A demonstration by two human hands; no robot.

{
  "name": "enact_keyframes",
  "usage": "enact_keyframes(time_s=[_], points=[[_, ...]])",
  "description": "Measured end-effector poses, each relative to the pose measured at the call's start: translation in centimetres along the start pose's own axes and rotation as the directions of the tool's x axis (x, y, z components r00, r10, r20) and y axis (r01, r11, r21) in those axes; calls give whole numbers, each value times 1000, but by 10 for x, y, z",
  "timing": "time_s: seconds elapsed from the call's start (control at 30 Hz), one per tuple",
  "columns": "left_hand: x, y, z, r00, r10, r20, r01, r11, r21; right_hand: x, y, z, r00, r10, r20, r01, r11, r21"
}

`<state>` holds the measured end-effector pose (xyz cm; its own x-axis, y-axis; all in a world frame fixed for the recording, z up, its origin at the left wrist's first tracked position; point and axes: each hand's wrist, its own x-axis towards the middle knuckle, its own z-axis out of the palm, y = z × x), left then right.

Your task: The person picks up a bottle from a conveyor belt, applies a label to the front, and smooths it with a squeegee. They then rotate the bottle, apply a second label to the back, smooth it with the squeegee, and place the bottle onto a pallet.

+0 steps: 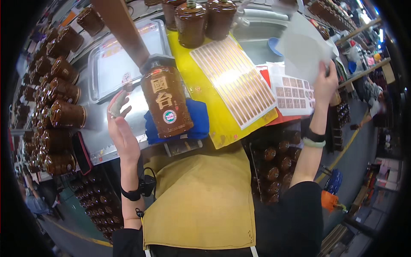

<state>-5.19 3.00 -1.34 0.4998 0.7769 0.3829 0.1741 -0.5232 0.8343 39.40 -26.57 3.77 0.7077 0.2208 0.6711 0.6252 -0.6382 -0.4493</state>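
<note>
Your R hand (326, 85) has a pale sheet (299, 53) pinched by its edge, raised over the right side of the worktop (100, 132); sheet's blurred, so can't tell if anything's on it. Your L hand (123, 130) is empty, fingers loosely apart, just beside the brown bottle (169, 103) but not touching. Bottle's tilted on the blue cloth (200, 120) in front of you, neck away, gold lettering & round green-white sticker facing up. Near your R hand: label sheet (295, 92) w/ small squares, partly over a red sheet (278, 120); striped sheet (231, 73) lies on the yellow board (222, 135), btwn that and the bottle. Step in hand looks like sheet handling, prob w/ labels. Next move seems to call for keeping the pale sheet flat & clear of the labels, w/ L hand ready to steady the bottle
</note>
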Motion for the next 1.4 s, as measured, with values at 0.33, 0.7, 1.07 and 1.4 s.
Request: enact_keyframes(time_s=[0.33,0.7,1.07,1.4], points=[[11,-15,10,999,-14,49,17,999,-46,-214,208,-76,127,819,-559,-581,518,628],[2,0,4,1000,-21,3,21,999,-30,-175,154,-30,648,599,-472,-554,795,247],[2,18,7,1000,11,1,-11,1000,-17,-19,-73,160,845,-133,518,-141,879,456],[-7,5,-14,995,-46,-88,49,998,32,21,-141,267,827,-232,512,-82,851,519]])
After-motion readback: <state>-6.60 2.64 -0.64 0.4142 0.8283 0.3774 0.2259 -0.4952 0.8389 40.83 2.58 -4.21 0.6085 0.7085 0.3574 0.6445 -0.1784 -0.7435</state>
